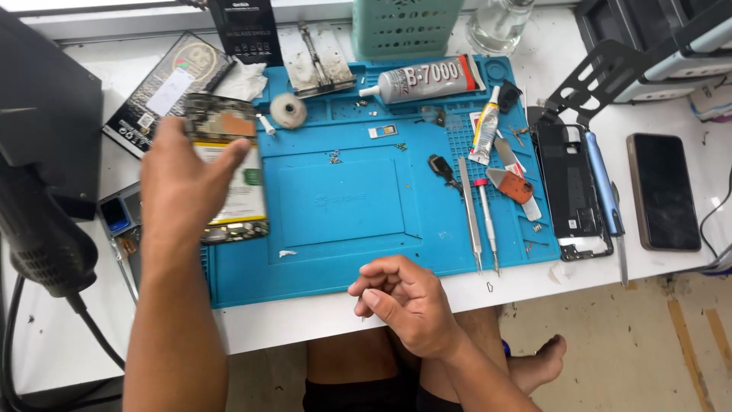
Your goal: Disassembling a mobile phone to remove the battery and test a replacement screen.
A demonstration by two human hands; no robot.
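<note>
- Head view, looking down: the left hand [185, 177] is wrapped around an opened phone [227, 169], back cover off, so you can see the board at the top and the battery below it. The phone sits tilted over the left edge of the blue repair mat [343, 202], fingers curled over its top edge.
- The right hand [402, 299] is loosely curled into a half fist at the near edge of the desk [320, 317], holding nothing as far as I can tell; if something tiny is pinched in there, it's too small to see.
- Just beyond the right hand and a bit to its right: metal tweezers [470, 214] and a small red-collared screwdriver [486, 221] lying side by side on the mat.
- Further out past those, a small glue tube [485, 130], and a bigger grey glue tube [427, 78] at the mat's far edge.
- Well right of the right hand, off the mat: a black phone back frame [570, 191] and a dark phone [663, 191] lying face up.
- Left of the left hand, a black heat gun [42, 229] hangs close to the camera.
</note>
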